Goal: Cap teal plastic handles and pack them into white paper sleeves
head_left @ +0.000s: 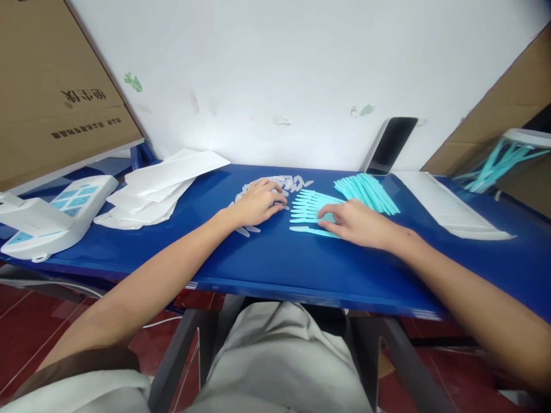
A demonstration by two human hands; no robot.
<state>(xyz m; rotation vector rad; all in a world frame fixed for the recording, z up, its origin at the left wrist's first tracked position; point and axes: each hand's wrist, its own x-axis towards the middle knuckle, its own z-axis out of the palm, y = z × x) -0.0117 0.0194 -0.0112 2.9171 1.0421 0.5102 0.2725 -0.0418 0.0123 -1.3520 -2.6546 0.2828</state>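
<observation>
My left hand (260,203) rests at a loose pile of small translucent plastic caps (297,182), its fingers bent. A cap's end appears to stick out between thumb and fingertips. My right hand (355,222) is curled over a fanned row of slim turquoise eyebrow razors (307,199). Its thumb and forefinger close around a razor at the row's near side; the fingers partly hide it. The nearest razor (301,229) lies apart from the row, its handle running under my right thumb. Behind that hand lies a denser stack of turquoise razors (368,192).
White paper-like bags (155,189) lie at left, beside a white device with blue panels (71,206). At right are a flat white sleeve (451,203), a clear tub of turquoise razors (495,163) and a phone (391,143) against the wall. The blue table's front edge (310,292) is near my lap.
</observation>
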